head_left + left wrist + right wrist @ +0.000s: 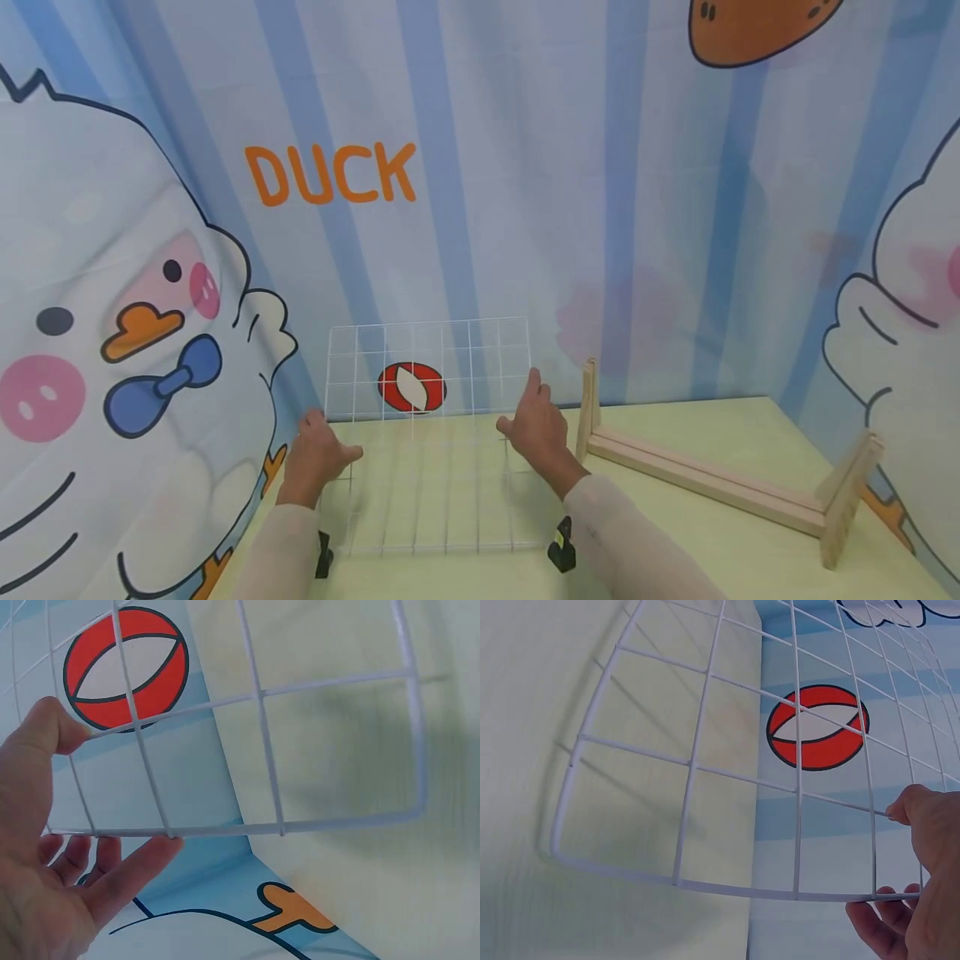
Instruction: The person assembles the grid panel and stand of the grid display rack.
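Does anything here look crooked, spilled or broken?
Nothing looks spilled or broken. The white wire grid is tilted, but the left hand and right hand are holding it by its sides. The wooden stand sits slantwise on the table, perhaps just set aside; I see no damage to it.

Person, both hands bare. Left hand (318, 454): five digits, slim bare wrist behind it. Right hand (536, 425): same, bare wrist too. Long sleeves, pale off-white to beige, plain, matte cloth; left sleeve (281, 554) starts just behind the left hand's wrist, right sleeve (630, 533) just behind the right's. Cuff edges simple, fairly snug. Small black angular piece (324, 557) at the left sleeve's inner side, behind the hand; matching black block (564, 557) at the right sleeve's inner side, with a yellow-green patch (560, 537).
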`<state>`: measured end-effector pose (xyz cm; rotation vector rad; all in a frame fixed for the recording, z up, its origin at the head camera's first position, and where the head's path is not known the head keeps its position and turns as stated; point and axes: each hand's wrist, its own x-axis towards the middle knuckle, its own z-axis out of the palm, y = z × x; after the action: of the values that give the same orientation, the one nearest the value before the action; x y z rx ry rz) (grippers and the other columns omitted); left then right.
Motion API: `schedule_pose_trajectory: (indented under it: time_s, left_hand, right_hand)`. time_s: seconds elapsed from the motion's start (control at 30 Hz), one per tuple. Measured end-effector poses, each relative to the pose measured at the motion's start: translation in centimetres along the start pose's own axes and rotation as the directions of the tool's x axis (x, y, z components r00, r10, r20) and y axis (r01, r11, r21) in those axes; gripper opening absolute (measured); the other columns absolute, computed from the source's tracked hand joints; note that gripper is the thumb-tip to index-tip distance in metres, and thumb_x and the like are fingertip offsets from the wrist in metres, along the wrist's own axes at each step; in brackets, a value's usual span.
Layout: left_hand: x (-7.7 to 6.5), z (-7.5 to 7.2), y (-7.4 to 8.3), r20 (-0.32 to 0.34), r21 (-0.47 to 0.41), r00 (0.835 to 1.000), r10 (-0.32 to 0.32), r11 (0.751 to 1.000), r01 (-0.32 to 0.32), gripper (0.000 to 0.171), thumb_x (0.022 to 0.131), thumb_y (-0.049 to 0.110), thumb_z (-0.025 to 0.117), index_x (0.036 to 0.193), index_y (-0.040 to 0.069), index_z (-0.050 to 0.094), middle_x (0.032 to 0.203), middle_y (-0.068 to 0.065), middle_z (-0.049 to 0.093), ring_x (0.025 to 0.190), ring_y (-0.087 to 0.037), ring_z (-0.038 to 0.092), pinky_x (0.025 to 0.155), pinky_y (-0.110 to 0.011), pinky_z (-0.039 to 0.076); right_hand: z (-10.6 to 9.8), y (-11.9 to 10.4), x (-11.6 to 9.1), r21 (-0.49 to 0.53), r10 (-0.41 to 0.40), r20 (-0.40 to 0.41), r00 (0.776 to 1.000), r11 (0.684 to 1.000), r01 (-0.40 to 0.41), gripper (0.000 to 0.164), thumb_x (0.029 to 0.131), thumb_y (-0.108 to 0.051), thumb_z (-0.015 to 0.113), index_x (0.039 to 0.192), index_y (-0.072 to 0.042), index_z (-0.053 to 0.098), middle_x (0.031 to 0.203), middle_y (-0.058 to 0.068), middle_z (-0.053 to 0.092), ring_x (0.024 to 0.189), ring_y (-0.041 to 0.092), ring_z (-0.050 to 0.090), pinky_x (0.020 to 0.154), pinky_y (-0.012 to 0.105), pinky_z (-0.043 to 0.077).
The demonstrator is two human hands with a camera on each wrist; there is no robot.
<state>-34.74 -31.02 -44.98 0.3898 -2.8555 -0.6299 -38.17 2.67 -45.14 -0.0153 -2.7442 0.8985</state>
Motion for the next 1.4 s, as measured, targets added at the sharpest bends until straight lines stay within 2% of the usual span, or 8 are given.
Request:
schedule_pose_trajectory:
  time_s: [0.27, 0.5, 0.7, 0.93, 1.23, 1.4]
  left_hand:
    - [0.2, -0.3, 1.2, -0.112, -0.069, 0.994, 0.008, 0.997, -0.016, 0.087, 0.080, 0.025, 0.078, 0.144, -0.010, 0.029, 0.137, -0.033, 0.043, 0.104, -0.041, 0.057, 0.096, -0.056, 0.054]
    - [0.1, -0.4, 2.0, -0.169, -0.145, 0.986, -0.011, 0.989, -0.013, 0.089, 0.080, 0.022, 0.080, 0.147, -0.006, 0.028, 0.146, -0.032, 0.039, 0.114, -0.044, 0.055, 0.099, -0.059, 0.051]
    - [0.3, -0.4, 3.2, -0.228, -0.205, 0.974, -0.018, 0.978, -0.030, 0.091, 0.080, 0.021, 0.080, 0.149, -0.004, 0.028, 0.151, -0.031, 0.035, 0.122, -0.046, 0.051, 0.102, -0.061, 0.048]
    - [0.5, -0.4, 4.3, -0.307, -0.236, 0.952, -0.006, 0.969, -0.070, 0.090, 0.081, 0.020, 0.081, 0.149, -0.003, 0.027, 0.150, -0.030, 0.036, 0.123, -0.046, 0.049, 0.103, -0.061, 0.047]
    - [0.6, 0.0, 5.3, -0.368, -0.288, 0.930, -0.026, 0.954, -0.087, 0.088, 0.082, 0.022, 0.080, 0.149, -0.001, 0.027, 0.149, -0.028, 0.036, 0.122, -0.045, 0.047, 0.100, -0.062, 0.049]
    - [0.5, -0.2, 5.8, -0.387, -0.317, 0.921, -0.045, 0.944, -0.087, 0.087, 0.084, 0.021, 0.080, 0.150, 0.000, 0.027, 0.148, -0.028, 0.037, 0.124, -0.044, 0.048, 0.105, -0.060, 0.047]
  right_hand:
    - [-1.2, -0.3, 0.6, 0.013, -0.044, -0.098, 0.994, 0.999, 0.046, 0.099, 0.083, -0.033, 0.081, 0.156, -0.006, 0.022, 0.128, 0.021, 0.057, 0.078, 0.029, 0.062, 0.061, 0.039, 0.050]
    - [-1.6, -0.3, 1.0, 0.033, -0.061, -0.153, 0.986, 0.997, 0.067, 0.099, 0.084, -0.032, 0.080, 0.158, -0.006, 0.020, 0.125, 0.020, 0.057, 0.081, 0.029, 0.061, 0.065, 0.040, 0.052]
    - [-2.0, -0.1, 1.5, 0.047, -0.092, -0.260, 0.961, 0.993, 0.108, 0.099, 0.083, -0.030, 0.082, 0.157, -0.007, 0.021, 0.123, 0.020, 0.058, 0.083, 0.033, 0.064, 0.064, 0.044, 0.054]
    - [-2.9, -0.2, 2.2, 0.066, -0.100, -0.328, 0.939, 0.989, 0.129, 0.099, 0.083, -0.029, 0.083, 0.158, -0.010, 0.021, 0.122, 0.019, 0.059, 0.082, 0.033, 0.063, 0.059, 0.043, 0.051]
    - [-4.0, -0.6, 2.7, 0.085, -0.123, -0.389, 0.913, 0.982, 0.169, 0.096, 0.085, -0.027, 0.081, 0.158, -0.008, 0.022, 0.127, 0.021, 0.058, 0.087, 0.038, 0.064, 0.066, 0.048, 0.054]
    - [-4.9, -1.3, 2.8, 0.132, -0.114, -0.372, 0.921, 0.976, 0.174, 0.095, 0.088, -0.027, 0.079, 0.160, -0.011, 0.019, 0.131, 0.019, 0.054, 0.093, 0.036, 0.063, 0.071, 0.048, 0.055]
